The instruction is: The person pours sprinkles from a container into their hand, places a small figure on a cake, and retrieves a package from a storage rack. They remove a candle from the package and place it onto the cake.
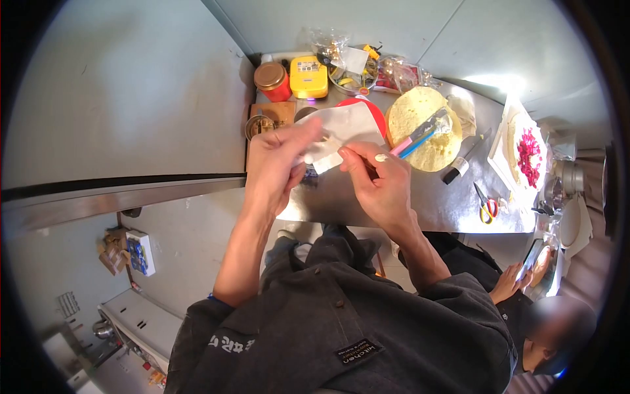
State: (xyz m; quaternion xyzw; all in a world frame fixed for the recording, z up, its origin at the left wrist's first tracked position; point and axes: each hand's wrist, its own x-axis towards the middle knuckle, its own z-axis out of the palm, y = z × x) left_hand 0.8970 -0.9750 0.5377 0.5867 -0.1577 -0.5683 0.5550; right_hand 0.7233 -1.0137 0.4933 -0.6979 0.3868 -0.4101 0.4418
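A thin white sheet of paper (357, 125) hangs tilted over the front of the metal table, between my two hands. My right hand (384, 184) pinches its lower edge between thumb and curled fingers; a pale creamy dab sits on one of its fingers. At the sheet's left side is my left hand (272, 164), closed around that edge, its fingertips slightly blurred over the paper. Behind the sheet a red round piece (371, 111) shows in part. To the right lies a round yellow sponge cake (410, 111) with a pink-handled spatula (401, 146) and a blue-handled tool (417, 144) on it.
A red jar (272, 82), a yellow box (308, 77) and a bowl of wrapped items (354, 75) line the back wall. Scissors (485, 203) lie near the front edge. A cake topped with pink pieces (528, 157) stands right. A person (508, 285) holds a phone below it.
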